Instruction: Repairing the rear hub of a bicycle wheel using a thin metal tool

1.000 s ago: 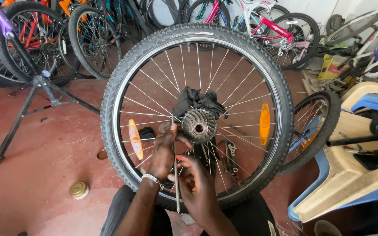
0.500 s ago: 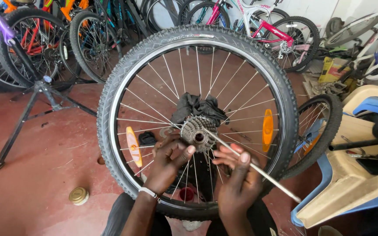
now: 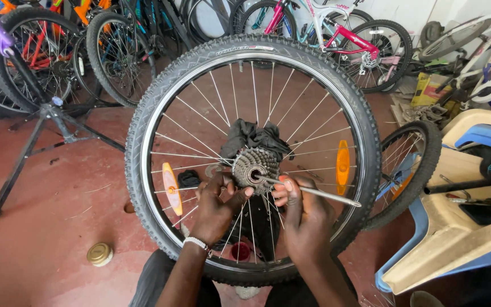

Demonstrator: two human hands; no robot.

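Observation:
A bicycle wheel with a knobby black tyre, silver spokes and two orange reflectors stands upright between my knees. At its hub sits a silver gear cassette, and a black rag is draped over it. My left hand, with a beaded bracelet at the wrist, grips the lower left edge of the cassette. My right hand holds a thin metal rod. One end of the rod sits in the cassette's centre, and the other end points to the lower right.
A black repair stand is at the left on the red floor. A small round tin lies near my left knee. Several bicycles line the back. A second smaller wheel and a cream and blue plastic chair stand at the right.
The rod has swung from upright in front of me to slanting out of the cassette's centre to the lower right. My right hand rose beside the hub. The wheel shifted slightly.

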